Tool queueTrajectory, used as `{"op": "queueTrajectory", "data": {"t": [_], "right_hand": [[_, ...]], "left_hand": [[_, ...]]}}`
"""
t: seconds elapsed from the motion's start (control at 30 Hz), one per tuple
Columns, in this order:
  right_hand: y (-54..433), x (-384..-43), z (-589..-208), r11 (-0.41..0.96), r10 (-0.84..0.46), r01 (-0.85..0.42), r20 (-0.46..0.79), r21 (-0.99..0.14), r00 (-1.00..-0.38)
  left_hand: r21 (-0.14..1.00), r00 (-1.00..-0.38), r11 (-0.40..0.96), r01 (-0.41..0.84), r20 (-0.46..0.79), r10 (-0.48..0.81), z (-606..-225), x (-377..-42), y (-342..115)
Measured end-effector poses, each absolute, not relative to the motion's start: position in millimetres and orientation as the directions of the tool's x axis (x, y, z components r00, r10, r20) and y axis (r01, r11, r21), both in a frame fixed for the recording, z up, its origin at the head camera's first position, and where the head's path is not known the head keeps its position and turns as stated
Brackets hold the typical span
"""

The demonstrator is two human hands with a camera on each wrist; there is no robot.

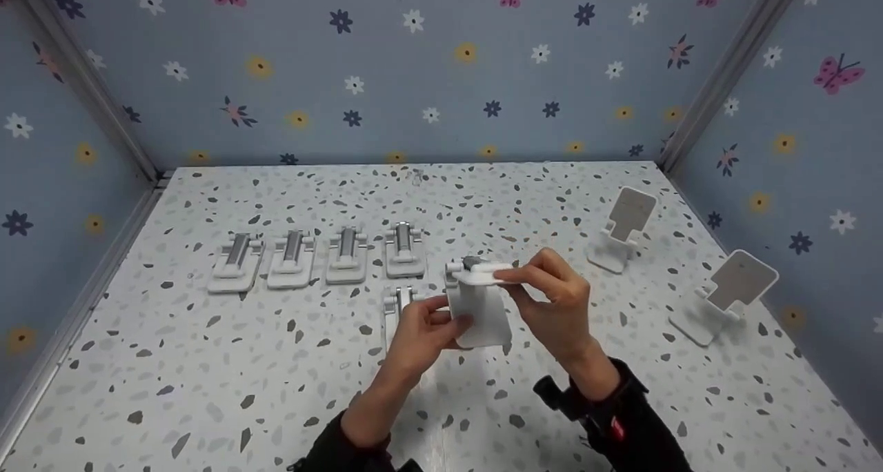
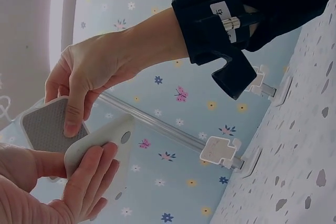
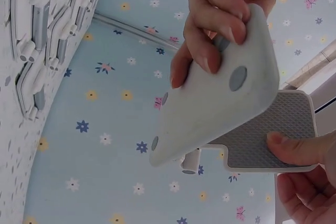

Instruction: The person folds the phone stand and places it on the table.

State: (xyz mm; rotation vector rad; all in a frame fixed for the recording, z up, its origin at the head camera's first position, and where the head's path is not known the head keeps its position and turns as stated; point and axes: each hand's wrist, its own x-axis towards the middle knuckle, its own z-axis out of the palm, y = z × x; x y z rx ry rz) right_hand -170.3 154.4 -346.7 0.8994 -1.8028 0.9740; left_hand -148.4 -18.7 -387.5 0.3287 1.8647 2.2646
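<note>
A white folding phone stand (image 1: 486, 320) is held partly unfolded above the table, between both hands. My left hand (image 1: 428, 327) grips its base, thumb on one face and fingers on the underside with grey round feet, as the right wrist view shows. My right hand (image 1: 559, 303) pinches the upper plate (image 3: 268, 129), its thumb lying on the grey textured pad. Partly behind my left hand lies a folded phone stand (image 1: 391, 320). Further left, several folded phone stands (image 1: 347, 258) lie in a row, silver arms facing up.
Two unfolded phone stands stand at the right, one farther back (image 1: 632, 213) and one nearer (image 1: 743, 279), plates tilted up. The speckled white table (image 1: 207, 382) is bounded by flower-patterned panels (image 1: 428, 65) at the back and both sides.
</note>
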Motion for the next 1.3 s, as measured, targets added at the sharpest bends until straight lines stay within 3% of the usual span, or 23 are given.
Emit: {"op": "queueTrajectory", "data": {"t": [0.23,0.47,0.57,0.67,0.8,0.93,1.1,1.3], "right_hand": [[152.5,-163.5,-359.9,0.413,-0.171,-0.889,0.942,-0.197,-0.288],[156.6,-159.7,-368.8,0.442,-0.196,-0.879,0.937,-0.18,-0.29],[160.5,-158.4,-368.9,0.4,-0.203,-0.88,0.912,-0.256,-0.357],[164.8,-156.2,-366.7,0.295,-0.177,-0.847,0.846,-0.442,-0.503],[169.8,-155.5,-362.7,0.135,-0.136,-0.695,0.681,-0.706,-0.719],[173.1,-158.5,-361.9,0.088,-0.151,-0.526,0.51,-0.846,-0.847],[178.6,-164.3,-366.4,0.029,-0.286,-0.277,0.258,-0.96,-0.923],[183.9,-170.9,-369.8,-0.062,-0.484,0.01,0.021,-0.998,-0.875]], "left_hand": [[0.981,-0.959,-0.192,-0.017,0.038,0.28,-387.5,-149.2,-19.9],[0.981,-0.954,-0.194,-0.017,0.042,0.296,-389.7,-150.1,-18.0],[0.981,-0.953,-0.193,-0.019,0.041,0.301,-390.8,-151.3,-17.9],[0.983,-0.955,-0.184,-0.008,0.047,0.293,-391.0,-152.1,-18.5],[0.984,-0.959,-0.179,0.008,0.058,0.277,-389.6,-151.8,-19.0],[0.983,-0.961,-0.181,-0.003,0.048,0.274,-388.5,-151.2,-18.7],[0.986,-0.961,-0.168,-0.018,0.029,0.275,-387.9,-152.3,-19.4],[0.989,-0.966,-0.148,-0.025,0.014,0.257,-390.7,-154.2,-19.9]]}}
